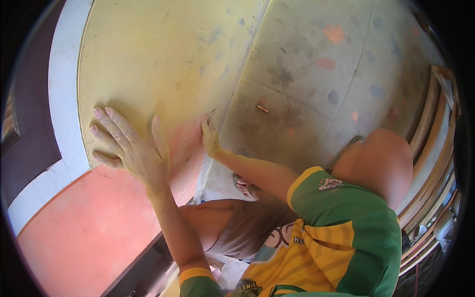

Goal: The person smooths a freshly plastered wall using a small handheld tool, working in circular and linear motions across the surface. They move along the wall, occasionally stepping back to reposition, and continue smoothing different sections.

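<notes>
My left hand (133, 146) lies flat against a painted wall (163, 54), its fingers spread and dusted pale. It rests where the yellow paint meets a pink area (99, 213), beside a white border (64, 84). Nothing is held in it. Farther right, my right hand (211, 141) is at the wall's edge close to the floor, its fingers bent around the thin rim of a small curved thing (212, 117). Most of that thing is hidden, so I cannot tell its kind.
A grey floor (307, 94) with coloured stains runs along the wall. On it lies a small orange-brown stick (262, 108). My sandalled foot (245, 187) is below my right arm. Long wooden planks (428, 148) are at the right, and a dark panel (37, 99) is at the far left.
</notes>
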`<state>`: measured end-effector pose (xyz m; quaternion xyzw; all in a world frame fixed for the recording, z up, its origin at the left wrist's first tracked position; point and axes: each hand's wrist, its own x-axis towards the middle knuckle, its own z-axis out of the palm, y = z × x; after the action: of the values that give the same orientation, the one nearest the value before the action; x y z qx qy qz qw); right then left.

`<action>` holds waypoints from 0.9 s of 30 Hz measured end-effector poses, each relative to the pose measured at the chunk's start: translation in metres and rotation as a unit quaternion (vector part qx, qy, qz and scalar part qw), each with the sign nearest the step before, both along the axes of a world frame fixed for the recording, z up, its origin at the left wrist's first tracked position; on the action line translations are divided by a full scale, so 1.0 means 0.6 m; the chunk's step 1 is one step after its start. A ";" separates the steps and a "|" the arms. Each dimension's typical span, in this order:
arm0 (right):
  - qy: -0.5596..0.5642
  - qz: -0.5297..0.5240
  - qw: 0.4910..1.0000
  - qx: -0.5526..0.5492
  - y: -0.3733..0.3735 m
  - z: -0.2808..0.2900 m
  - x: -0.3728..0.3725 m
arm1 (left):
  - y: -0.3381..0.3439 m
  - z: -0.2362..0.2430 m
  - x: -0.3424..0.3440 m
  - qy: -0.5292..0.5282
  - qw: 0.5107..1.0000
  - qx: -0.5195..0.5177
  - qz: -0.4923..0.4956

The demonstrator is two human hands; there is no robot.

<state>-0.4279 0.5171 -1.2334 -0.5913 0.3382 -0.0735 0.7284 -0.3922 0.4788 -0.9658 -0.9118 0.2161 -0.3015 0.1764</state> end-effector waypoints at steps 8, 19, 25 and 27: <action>-0.135 -0.082 0.972 0.176 -0.203 -0.066 0.171 | 0.010 0.002 -0.005 0.003 0.999 0.038 0.022; 0.166 0.075 0.967 -0.179 -0.307 -0.131 0.135 | 0.003 0.010 0.000 0.034 0.998 -0.033 -0.037; 0.252 0.410 0.819 -0.312 -0.281 -0.042 0.081 | 0.003 0.010 -0.006 0.044 0.993 -0.085 -0.067; 0.271 0.482 0.768 -0.323 -0.257 -0.048 0.068 | -0.002 0.012 -0.007 0.049 0.992 -0.093 -0.075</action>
<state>-0.3870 0.3628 -1.2619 -0.8726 0.1484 0.3450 0.3123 -0.3963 0.4773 -0.9587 -0.9192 0.2633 -0.2871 0.0571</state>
